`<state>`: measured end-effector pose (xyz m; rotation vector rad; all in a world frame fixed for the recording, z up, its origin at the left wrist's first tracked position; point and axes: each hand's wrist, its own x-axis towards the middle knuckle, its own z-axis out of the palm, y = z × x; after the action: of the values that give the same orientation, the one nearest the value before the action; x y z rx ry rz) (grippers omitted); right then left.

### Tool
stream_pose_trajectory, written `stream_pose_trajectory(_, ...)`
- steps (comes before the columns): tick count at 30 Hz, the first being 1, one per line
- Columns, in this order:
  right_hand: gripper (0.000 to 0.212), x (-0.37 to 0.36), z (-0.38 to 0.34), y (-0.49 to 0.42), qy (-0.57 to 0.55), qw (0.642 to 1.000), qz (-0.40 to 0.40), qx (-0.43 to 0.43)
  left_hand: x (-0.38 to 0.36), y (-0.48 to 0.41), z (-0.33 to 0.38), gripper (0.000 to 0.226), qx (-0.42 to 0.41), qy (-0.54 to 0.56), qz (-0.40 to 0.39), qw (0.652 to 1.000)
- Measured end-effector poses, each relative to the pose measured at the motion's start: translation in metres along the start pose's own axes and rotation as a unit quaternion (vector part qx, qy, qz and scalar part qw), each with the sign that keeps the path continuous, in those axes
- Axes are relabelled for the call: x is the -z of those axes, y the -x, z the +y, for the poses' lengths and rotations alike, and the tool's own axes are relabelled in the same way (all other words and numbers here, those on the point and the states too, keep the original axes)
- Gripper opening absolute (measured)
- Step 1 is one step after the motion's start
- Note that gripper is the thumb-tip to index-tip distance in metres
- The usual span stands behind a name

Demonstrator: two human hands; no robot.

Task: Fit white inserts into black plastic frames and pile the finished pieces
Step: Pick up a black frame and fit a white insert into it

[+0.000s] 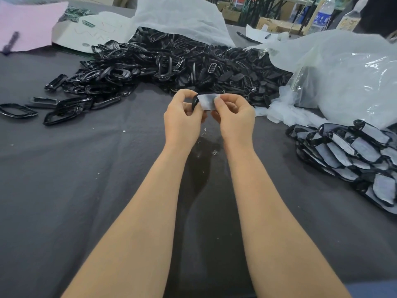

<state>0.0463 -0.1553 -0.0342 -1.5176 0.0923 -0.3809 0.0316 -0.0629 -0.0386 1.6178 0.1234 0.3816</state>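
Black frame [194, 102] and white insert [207, 101], long axis crosswise, are pinched at opposite ends by left hand [182, 121] and right hand [235, 119], well left of finished pile [354, 155], which is nearer the right hand.

Plainly a small factory assembly workshop: cloth-covered desk [64, 168] heaped with loose black frames [150, 63], finished pieces [354, 151] piled at the right, bulk plastic bags [343, 67] lying open, cardboard cartons [270, 24] stacked in the background.
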Motion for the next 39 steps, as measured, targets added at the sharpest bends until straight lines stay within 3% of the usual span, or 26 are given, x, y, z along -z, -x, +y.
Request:
stream_pose_trajectory(12, 0.020, -0.002, 0.004, 0.001, 0.030, 0.998, 0.049, 0.037, -0.004, 0.000, -0.003, 0.016, -0.011, 0.013, -0.012, 1.000)
stream_pose_trajectory(20, 0.019, -0.001, 0.002, -0.005, -0.083, 0.994, 0.041, -0.052, -0.004, 0.000, -0.004, 0.020, -0.018, 0.019, -0.020, 0.999)
stream_pose_trajectory(28, 0.023, 0.002, 0.004, -0.003, -0.001, 0.999, 0.044, 0.001, -0.005, -0.001, -0.002, 0.003, -0.018, 0.017, -0.020, 0.999)
stream_pose_trajectory(36, 0.013, 0.008, 0.007, -0.007, 0.044, 0.998, -0.045, -0.023, 0.000, -0.002, -0.004, 0.014, 0.000, -0.010, 0.001, 1.000)
stream_pose_trajectory(39, 0.015, 0.007, 0.007, -0.006, 0.067, 0.997, -0.036, 0.000, 0.000, 0.001, -0.003, 0.013, -0.013, -0.017, 0.008, 1.000)
